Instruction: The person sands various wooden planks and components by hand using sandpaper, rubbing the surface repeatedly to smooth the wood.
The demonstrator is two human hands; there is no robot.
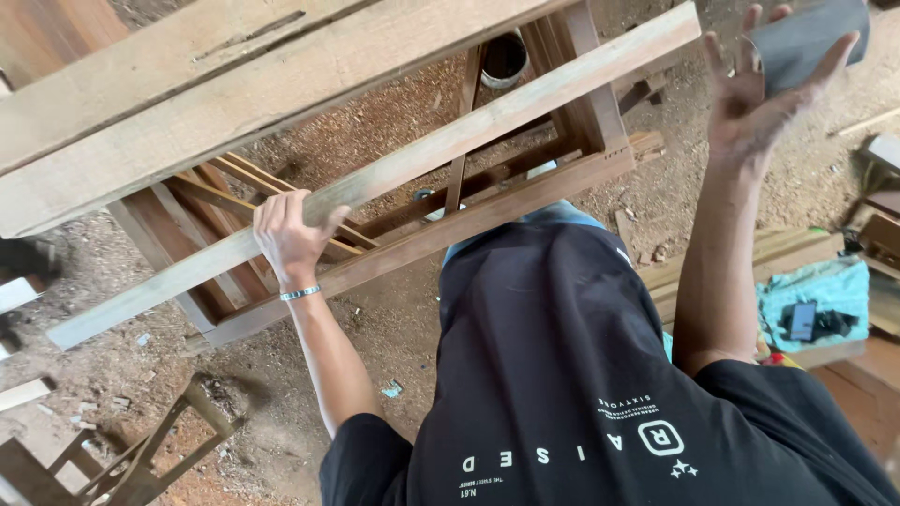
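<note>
My left hand (289,236) grips the edge of a long pale wooden plank (487,117) that lies slanted across a brown wooden frame (487,211). A thin band sits on that wrist. My right hand (750,89) is raised at the upper right with its fingers spread around a grey curled sheet, probably sandpaper (806,37). It is held well clear of the plank. My black printed shirt (562,375) fills the lower middle of the view.
A wide wooden board (141,112) lies at the upper left. Sawdust covers the ground (394,141). A dark bucket (504,58) stands behind the frame. Stacked boards with a teal cloth and a dark tool (814,300) are at the right. A small wooden rack (141,459) lies at the lower left.
</note>
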